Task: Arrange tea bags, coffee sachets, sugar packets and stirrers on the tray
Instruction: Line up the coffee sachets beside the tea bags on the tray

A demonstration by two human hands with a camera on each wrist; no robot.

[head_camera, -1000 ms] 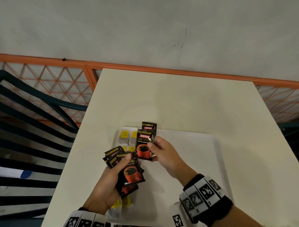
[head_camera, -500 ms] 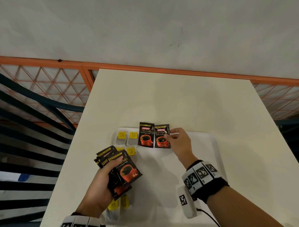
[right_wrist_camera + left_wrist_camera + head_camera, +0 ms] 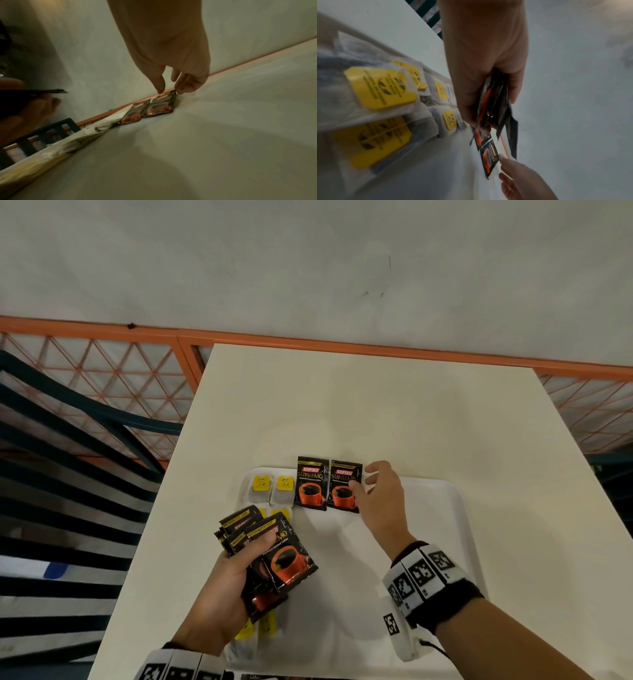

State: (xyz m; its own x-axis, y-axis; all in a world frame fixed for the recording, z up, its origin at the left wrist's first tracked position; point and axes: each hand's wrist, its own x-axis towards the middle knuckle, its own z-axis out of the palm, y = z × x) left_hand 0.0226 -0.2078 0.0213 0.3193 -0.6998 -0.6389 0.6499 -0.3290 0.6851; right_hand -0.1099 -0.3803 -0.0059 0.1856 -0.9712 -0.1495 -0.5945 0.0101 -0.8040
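A white tray (image 3: 448, 508) lies on the table. Two black coffee sachets lie side by side at its far edge, the left sachet (image 3: 311, 487) and the right sachet (image 3: 343, 490) (image 3: 161, 104). My right hand (image 3: 366, 484) (image 3: 169, 88) hovers at the right sachet's right edge with fingers loosely spread; the thumb touches that edge. My left hand (image 3: 239, 563) (image 3: 484, 70) grips a fanned stack of coffee sachets (image 3: 274, 556) (image 3: 494, 105) above the tray's left side. Tea bags with yellow tags (image 3: 272, 489) (image 3: 380, 88) lie along the tray's left edge.
More tea bags (image 3: 260, 625) lie at the tray's near left, partly under my left hand. The white table (image 3: 376, 405) reaches an orange railing (image 3: 342, 344) at the back. A dark slatted chair (image 3: 68, 474) stands left of the table.
My right hand took a sachet from the left hand's stack, carried it away from me and laid it beside the first sachet. Its fingers have since loosened. The left hand kept its stack.
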